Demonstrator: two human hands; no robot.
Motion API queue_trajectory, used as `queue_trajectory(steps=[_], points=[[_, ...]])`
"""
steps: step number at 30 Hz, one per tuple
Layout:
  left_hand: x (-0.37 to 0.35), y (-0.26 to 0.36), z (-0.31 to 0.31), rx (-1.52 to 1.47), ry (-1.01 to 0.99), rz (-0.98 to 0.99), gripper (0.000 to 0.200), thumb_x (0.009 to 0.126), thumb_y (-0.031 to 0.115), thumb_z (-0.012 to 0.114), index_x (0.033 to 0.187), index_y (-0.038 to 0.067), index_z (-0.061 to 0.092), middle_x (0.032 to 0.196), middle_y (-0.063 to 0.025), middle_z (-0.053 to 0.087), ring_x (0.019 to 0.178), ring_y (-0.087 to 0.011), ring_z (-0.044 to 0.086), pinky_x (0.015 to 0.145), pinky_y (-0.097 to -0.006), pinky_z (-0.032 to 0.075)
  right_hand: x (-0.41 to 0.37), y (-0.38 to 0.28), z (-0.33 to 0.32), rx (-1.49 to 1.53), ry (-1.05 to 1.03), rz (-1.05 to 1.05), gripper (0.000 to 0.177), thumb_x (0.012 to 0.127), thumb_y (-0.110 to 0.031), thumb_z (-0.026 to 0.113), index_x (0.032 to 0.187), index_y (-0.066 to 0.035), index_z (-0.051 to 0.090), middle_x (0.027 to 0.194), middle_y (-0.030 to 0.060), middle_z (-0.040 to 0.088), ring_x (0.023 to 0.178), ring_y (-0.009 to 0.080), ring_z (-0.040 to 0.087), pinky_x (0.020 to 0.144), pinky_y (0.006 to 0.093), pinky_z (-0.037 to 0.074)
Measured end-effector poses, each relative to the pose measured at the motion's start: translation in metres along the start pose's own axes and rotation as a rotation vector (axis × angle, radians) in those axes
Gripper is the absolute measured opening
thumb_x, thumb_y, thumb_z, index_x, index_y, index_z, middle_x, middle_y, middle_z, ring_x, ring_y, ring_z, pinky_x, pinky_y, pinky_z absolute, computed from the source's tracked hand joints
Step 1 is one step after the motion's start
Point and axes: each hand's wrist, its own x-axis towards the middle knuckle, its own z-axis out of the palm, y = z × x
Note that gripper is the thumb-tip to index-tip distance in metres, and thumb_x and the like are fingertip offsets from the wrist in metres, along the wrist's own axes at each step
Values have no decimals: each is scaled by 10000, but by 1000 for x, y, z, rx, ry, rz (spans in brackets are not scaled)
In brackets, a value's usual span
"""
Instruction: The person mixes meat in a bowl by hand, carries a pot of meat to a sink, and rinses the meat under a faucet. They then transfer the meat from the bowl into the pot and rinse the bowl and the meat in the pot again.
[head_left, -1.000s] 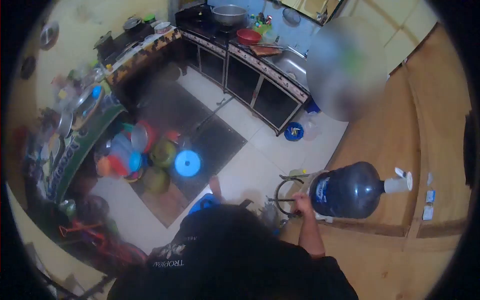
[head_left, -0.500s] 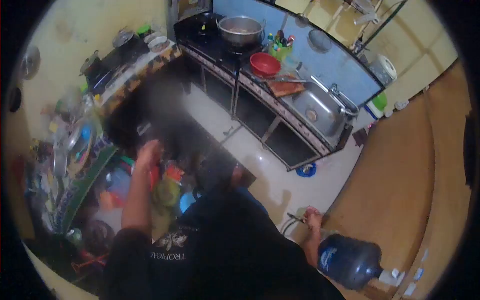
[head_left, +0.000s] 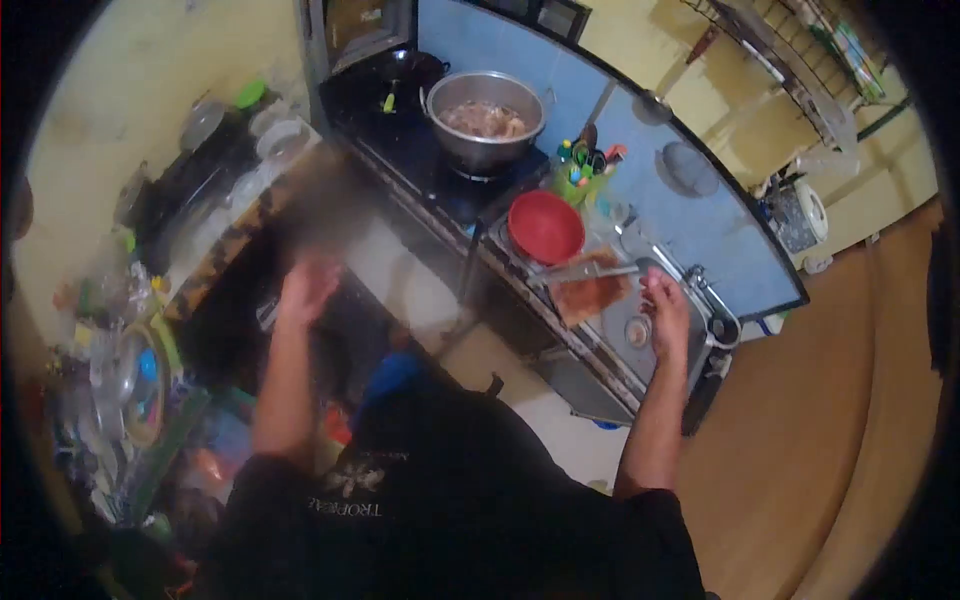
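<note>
My right hand reaches over the steel sink, its fingers bent and apart. Its fingertips come right up to the dark end of a knife, whose blade lies across a reddish-brown cutting board. Just beyond the board, a red bowl stands on the counter. My left hand is raised over a dark surface on the left, fingers loosely spread, with nothing visible in them.
A large metal pot with food in it stands on the black stove. Utensils fill a green holder by the tiled wall. Plastic ware and dishes crowd the left side. A brown wooden panel runs along the right.
My right hand has moved from low beside a blue water jug up to the sink and board. The counter looks closer, and the jug is out of view. My left hand remains raised on the left.
</note>
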Motion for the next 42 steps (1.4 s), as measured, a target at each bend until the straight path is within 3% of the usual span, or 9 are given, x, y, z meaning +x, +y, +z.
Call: queue_trajectory(steps=[2,7,10,12,14,17,27,29,42], points=[[79,8,9,-186,-92,57,285,918,261,475,1086,39,538,1006,-71,589,848,-190,567,698,-302,469,30,-34,34,15,4,-23,364,869,-319,595,1127,-62,572,972,26,599,817,99,524,666,258,420],[286,45,38,446,-378,470,243,905,246,489,1018,57,592,924,-29,606,780,-155,554,672,-278,454,139,-76,114,44,19,-11,346,852,-323,614,1095,-78,589,921,15,584,758,85,496,650,246,409],[317,94,134,543,-20,-65,264,879,293,518,980,72,623,885,-20,615,758,-166,556,670,-290,453,213,-90,171,24,-35,-74,337,836,-347,625,1037,-76,619,899,3,584,736,82,494,626,224,398],[345,93,158,541,-30,-73,243,878,297,535,971,89,621,826,4,598,688,-117,519,587,-257,411,284,-82,198,-265,49,-164,355,832,-353,622,1028,-58,618,814,-16,586,696,75,501,592,232,405],[370,85,168,546,-33,-83,222,876,300,553,962,106,619,768,28,582,619,-68,482,504,-224,370,358,-60,212,-487,138,-188,481,800,-407,613,1038,11,615,953,157,651,886,261,614,778,352,463],[404,62,161,699,-126,95,198,843,301,586,871,114,643,661,44,526,571,-63,455,482,-214,336,425,-48,235,-705,215,-286,428,802,-394,629,951,8,634,798,107,656,711,213,609,647,350,470],[405,70,160,612,-79,-22,137,808,246,604,793,117,649,639,48,509,568,-63,433,496,-228,320,509,-31,255,-1180,-310,-61,355,869,-314,471,955,-13,639,809,161,644,784,260,632,645,382,497],[397,77,163,598,-19,-85,139,815,231,593,819,108,658,651,49,515,563,-65,425,506,-231,325,493,-45,253,-799,-318,112,290,864,-261,461,940,-44,639,722,96,598,686,196,593,569,351,493],[411,68,170,668,-44,-12,285,848,284,493,948,62,642,887,-75,591,833,-177,516,744,-313,401,479,-68,258,-425,-279,343,184,830,-200,500,743,-72,598,615,9,459,539,115,412,451,283,389]])
